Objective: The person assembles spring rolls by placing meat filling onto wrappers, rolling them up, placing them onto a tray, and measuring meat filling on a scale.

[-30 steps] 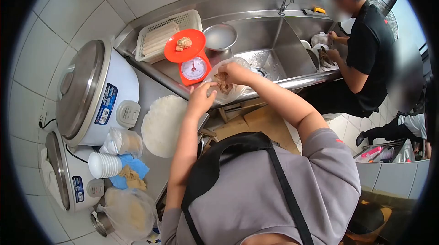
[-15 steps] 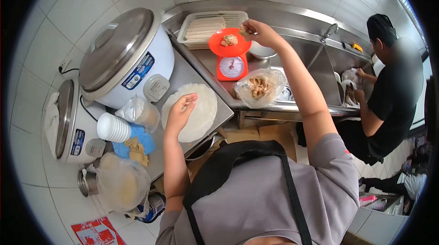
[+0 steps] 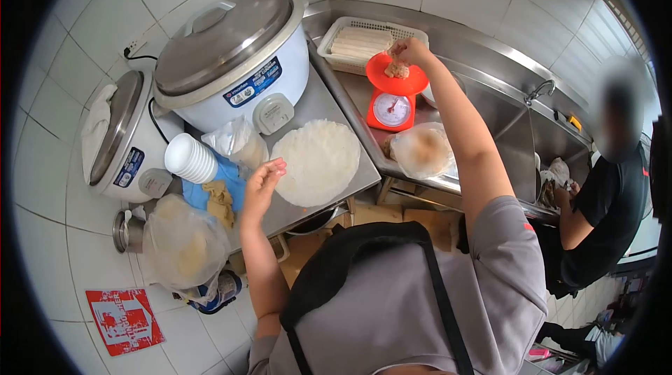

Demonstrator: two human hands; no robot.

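Observation:
My right hand (image 3: pixel 413 51) reaches over the red plate (image 3: pixel 413 84) of a kitchen scale (image 3: pixel 393 110). Its fingers are closed on some pale, lumpy filling (image 3: pixel 397 69) at the plate. Loosely bent and with nothing in them, the fingers of my left hand (image 3: pixel 260 189) hover by the left edge of a stack of thin round white wrappers (image 3: pixel 318 163) on the steel counter. A plastic bag of brownish filling (image 3: pixel 423 151) sits just below the scale. Behind the scale, a white basket (image 3: pixel 329 53) holds several pale rolls (image 3: pixel 360 42).
Two large cookers (image 3: pixel 227 46) (image 3: pixel 120 137) stand at the left. Stacked white cups (image 3: pixel 190 158), a tan cloth (image 3: pixel 219 203) and plastic bags (image 3: pixel 183 242) crowd the counter's left side. A co-worker in black (image 3: pixel 609 200) works at the sink (image 3: pixel 504 133) on the right.
My right hand has lowered from beside the plate to the filling on it. My left hand stays near the wrappers' edge. The whole view has shifted, and the co-worker leans differently.

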